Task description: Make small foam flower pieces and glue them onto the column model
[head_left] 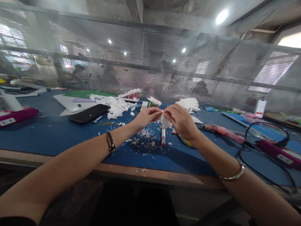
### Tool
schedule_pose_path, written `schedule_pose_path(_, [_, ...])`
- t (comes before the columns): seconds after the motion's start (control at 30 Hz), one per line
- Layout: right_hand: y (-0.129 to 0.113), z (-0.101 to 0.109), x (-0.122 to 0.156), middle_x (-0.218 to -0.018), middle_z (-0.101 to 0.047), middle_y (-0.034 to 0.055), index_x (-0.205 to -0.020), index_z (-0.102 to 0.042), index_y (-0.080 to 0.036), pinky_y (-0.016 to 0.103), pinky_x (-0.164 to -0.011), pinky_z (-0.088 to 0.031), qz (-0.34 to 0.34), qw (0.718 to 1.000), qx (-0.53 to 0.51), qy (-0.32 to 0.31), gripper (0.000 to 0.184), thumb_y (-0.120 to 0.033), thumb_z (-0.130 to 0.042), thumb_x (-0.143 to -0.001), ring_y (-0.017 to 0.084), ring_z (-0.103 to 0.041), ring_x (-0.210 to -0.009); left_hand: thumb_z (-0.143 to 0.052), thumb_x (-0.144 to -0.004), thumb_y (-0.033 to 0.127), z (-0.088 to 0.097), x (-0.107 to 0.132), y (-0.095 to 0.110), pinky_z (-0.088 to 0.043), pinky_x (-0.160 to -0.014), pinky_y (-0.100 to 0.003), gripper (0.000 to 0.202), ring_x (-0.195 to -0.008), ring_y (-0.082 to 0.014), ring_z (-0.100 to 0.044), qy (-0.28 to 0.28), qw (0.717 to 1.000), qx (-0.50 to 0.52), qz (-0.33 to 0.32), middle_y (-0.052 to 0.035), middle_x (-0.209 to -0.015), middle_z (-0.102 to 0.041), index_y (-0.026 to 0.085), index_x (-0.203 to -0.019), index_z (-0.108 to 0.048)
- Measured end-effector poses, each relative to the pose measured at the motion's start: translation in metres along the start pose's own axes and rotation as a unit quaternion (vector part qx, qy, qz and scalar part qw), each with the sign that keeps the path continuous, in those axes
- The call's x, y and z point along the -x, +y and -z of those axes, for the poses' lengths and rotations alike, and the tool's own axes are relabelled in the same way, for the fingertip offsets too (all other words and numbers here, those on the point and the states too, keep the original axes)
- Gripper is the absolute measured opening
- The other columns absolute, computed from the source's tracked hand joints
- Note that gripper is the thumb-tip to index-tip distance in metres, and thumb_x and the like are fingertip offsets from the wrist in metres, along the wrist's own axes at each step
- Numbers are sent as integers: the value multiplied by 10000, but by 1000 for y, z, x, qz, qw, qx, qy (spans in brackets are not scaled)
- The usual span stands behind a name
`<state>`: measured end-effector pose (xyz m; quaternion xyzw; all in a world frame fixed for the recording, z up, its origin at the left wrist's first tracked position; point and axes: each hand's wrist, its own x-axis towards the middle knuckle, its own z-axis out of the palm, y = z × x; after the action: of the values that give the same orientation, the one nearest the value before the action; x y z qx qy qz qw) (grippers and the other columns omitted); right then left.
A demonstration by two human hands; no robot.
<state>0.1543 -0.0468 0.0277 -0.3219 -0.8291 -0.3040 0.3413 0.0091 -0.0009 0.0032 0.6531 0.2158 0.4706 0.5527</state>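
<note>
Tissue (166,122) hangs above the blue tabletop (82,141), pinched by my right hand (181,121); my left hand (146,118) meets it fingertip-close, its hold unclear from here. I judge it light, soft, tearable, best gripped near its top.

Interior of a workshop. The blue-topped workbench (89,138), edged with bare wood, carries white shavings (145,139), crumpled white material (115,106) and a pen-shaped tool (225,134) with a pink handle, all marks of handwork. Magenta power strips (277,153) lie at left and right, a black cable (240,153) looping beside the right-hand one. A perforated metal screen (131,47) rises behind; blurred figures (108,76) show through it, indicating a shared floor. Overhead, a bright lamp (222,16) lights a grey ceiling (164,12).
</note>
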Motion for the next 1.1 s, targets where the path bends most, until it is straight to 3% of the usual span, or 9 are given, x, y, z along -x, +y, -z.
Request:
schedule_pose_path(0.17, [3,-1,0,-697,-494,43,-704,-452,-185,271,-620,-397,-38,997,-63,-4,125,-214,-408,-817,133,-462,-656,-619,-602,285,0,0,-2,-355,-573,-214,148,-554,-66,-416,-19,1000,24,-2,7,-613,-500,153,-661,-589])
schedule_pose_path(0.27, [4,-1,1,-679,-488,12,-707,-441,-195,249,-592,-388,-95,988,-121,-6,101,-236,-437,-799,110,-455,-625,-628,-592,287,0,1,0,-353,-564,-209,150,-548,-64,-409,-19,999,36,-2,10,-599,-493,154,-658,-601])
schedule_pose_path(0.43, [1,-4,2,-648,-491,-17,-727,-441,-196,217,-517,-366,-195,950,-243,17,88,-267,-461,-774,84,-449,-574,-614,-612,293,0,2,4,-326,-537,-219,160,-516,-65,-375,1,1000,13,-8,19,-549,-474,168,-711,-633])
schedule_pose_path(0.57, [-6,-6,2,-622,-471,-33,-708,-423,-201,203,-459,-325,-237,925,-294,42,110,-283,-474,-760,70,-429,-536,-602,-622,296,-1,3,6,-318,-546,-230,166,-522,-68,-374,9,1000,9,-25,23,-559,-480,168,-724,-629])
schedule_pose_path(0.87, [-18,-2,-1,-597,-450,-47,-697,-378,-205,205,-451,-311,-256,910,-319,72,120,-254,-459,-771,54,-424,-510,-620,-607,224,-5,7,15,-275,-500,-213,99,-494,-46,-333,-6,996,84,-35,48,-567,-454,166,-581,-544])
schedule_pose_path(1.0, [-20,1,-2,-547,-453,-59,-766,-390,-208,211,-421,-288,-270,897,-346,52,77,-263,-440,-787,55,-402,-461,-616,-622,204,-5,8,16,-300,-516,-217,100,-502,-47,-352,-27,993,115,-24,48,-561,-445,168,-570,-539])
schedule_pose_path(1.1, [-20,2,-2,-513,-444,-65,-833,-422,-201,217,-425,-288,-265,905,-330,42,72,-265,-427,-798,62,-402,-453,-607,-636,200,-4,8,16,-328,-527,-210,92,-522,-49,-390,-37,991,130,-13,41,-568,-456,164,-583,-542])
